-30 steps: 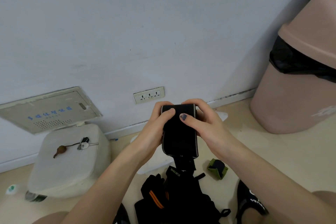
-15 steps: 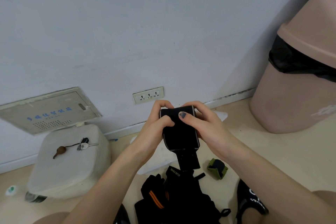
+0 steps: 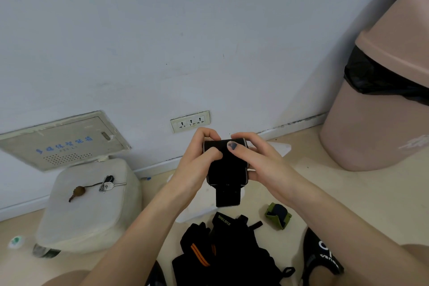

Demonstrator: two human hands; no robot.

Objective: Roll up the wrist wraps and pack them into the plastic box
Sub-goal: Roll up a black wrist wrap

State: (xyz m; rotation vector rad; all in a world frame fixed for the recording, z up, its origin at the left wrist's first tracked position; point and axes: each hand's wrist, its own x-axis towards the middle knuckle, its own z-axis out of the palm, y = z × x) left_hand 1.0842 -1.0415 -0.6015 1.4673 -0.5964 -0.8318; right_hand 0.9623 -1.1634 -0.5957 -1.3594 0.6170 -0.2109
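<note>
- Wall close ahead, pink bin (image 3: 380, 109) right, white box (image 3: 90, 206) left; floor between.
- Both hands, left hand (image 3: 197, 165) and right hand (image 3: 257, 162), grip the black wrist wrap (image 3: 226, 169) mid-air; roll axis runs left-right, tail hanging down.

1. Pink waste bin (image 3: 380, 109) with black liner stood at 3 o'clock, against the wall.
2. Wall socket (image 3: 190, 121) sat centre.
3. Keys (image 3: 107, 184) lay on a white box (image 3: 90, 211) at 8 o'clock.
4. Grey wall panel (image 3: 62, 141) was above it.
</note>
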